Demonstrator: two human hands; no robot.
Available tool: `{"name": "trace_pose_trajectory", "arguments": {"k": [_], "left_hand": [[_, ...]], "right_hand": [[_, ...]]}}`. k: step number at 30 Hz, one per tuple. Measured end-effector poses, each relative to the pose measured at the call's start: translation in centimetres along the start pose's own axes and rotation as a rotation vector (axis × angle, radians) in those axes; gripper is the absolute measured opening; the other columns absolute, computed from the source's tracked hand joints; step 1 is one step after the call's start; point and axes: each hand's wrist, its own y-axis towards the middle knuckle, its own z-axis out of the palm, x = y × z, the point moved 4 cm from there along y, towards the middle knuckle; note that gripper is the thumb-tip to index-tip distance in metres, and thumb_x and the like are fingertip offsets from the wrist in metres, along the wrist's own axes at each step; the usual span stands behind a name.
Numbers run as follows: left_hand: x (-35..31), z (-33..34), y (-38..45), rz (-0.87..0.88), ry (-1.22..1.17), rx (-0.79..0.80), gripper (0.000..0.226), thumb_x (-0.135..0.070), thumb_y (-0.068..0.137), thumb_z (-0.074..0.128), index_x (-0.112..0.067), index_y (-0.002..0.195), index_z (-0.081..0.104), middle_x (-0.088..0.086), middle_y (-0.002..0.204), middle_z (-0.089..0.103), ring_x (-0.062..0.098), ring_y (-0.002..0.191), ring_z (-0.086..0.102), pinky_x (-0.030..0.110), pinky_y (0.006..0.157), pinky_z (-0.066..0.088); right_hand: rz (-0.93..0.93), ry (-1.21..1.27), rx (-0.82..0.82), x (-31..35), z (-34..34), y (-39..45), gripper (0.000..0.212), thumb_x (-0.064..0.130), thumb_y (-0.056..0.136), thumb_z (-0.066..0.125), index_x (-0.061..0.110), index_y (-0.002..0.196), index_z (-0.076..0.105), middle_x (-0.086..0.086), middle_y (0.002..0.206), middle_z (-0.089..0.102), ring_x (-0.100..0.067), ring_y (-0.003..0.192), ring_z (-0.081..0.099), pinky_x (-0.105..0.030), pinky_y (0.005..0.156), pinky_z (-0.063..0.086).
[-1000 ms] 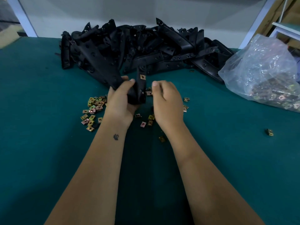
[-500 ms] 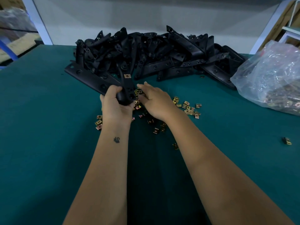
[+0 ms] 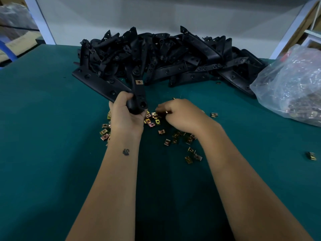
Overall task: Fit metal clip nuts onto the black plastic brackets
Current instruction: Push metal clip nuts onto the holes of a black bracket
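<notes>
While the left hand (image 3: 126,117) is wrapped around the near end of a black bracket (image 3: 139,94), the right hand (image 3: 180,115) sits just beside it, down over the loose clip nuts (image 3: 152,120) on the green table (image 3: 43,136), fingers curled in a pinch. Looks like there's a bit of metal at the fingertips, but I honestly can't tell if it's got a nut or is only picking at them

What matters for the next move imo: the bracket's long axis runs up and away from the person, tilted a little left, with one clip nut already fitted (image 3: 139,82) near the far end. The open hole at the gripped end faces the right hand, so that's the nearer hand for sliding the next nut on, going leftward

Further out, the bracket pile (image 3: 165,54) runs along the back edge and a plastic bag (image 3: 291,87) sits far right. Its contents are too blurry to call, and some nuts are hidden under the hands and wrists
</notes>
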Motion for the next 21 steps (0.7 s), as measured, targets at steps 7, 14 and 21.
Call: {"name": "trace_pose_trajectory", "arguments": {"k": [7, 14, 21], "left_hand": [[0.9, 0.4, -0.1, -0.045, 0.037, 0.005, 0.025, 0.002, 0.091, 0.05, -0.01, 0.113, 0.044, 0.008, 0.103, 0.056, 0.019, 0.08, 0.056, 0.026, 0.056, 0.053], [1.6, 1.0, -0.4, -0.011, 0.101, 0.176, 0.026, 0.003, 0.092, 0.052, -0.02, 0.104, 0.056, 0.0, 0.091, 0.071, 0.014, 0.073, 0.071, 0.028, 0.062, 0.055], [2.6, 0.9, -0.6, -0.085, 0.113, 0.319, 0.027, -0.004, 0.099, 0.052, -0.022, 0.117, 0.057, 0.001, 0.107, 0.071, 0.017, 0.087, 0.073, 0.043, 0.081, 0.058]], "right_hand": [[0.059, 0.153, -0.198, -2.1, -1.1, -2.9, 0.049, -0.006, 0.091, 0.045, 0.022, 0.126, 0.066, 0.003, 0.122, 0.066, -0.011, 0.105, 0.059, -0.014, 0.08, 0.041], [0.106, -0.002, -0.274, -1.5, 0.1, -2.5, 0.028, 0.011, 0.096, 0.054, 0.009, 0.12, 0.069, -0.012, 0.118, 0.059, -0.027, 0.107, 0.057, -0.03, 0.087, 0.046], [0.114, 0.004, -0.391, -0.7, 0.3, -3.1, 0.019, 0.009, 0.092, 0.057, 0.018, 0.105, 0.068, -0.004, 0.107, 0.065, -0.025, 0.104, 0.057, -0.039, 0.081, 0.052]]}}
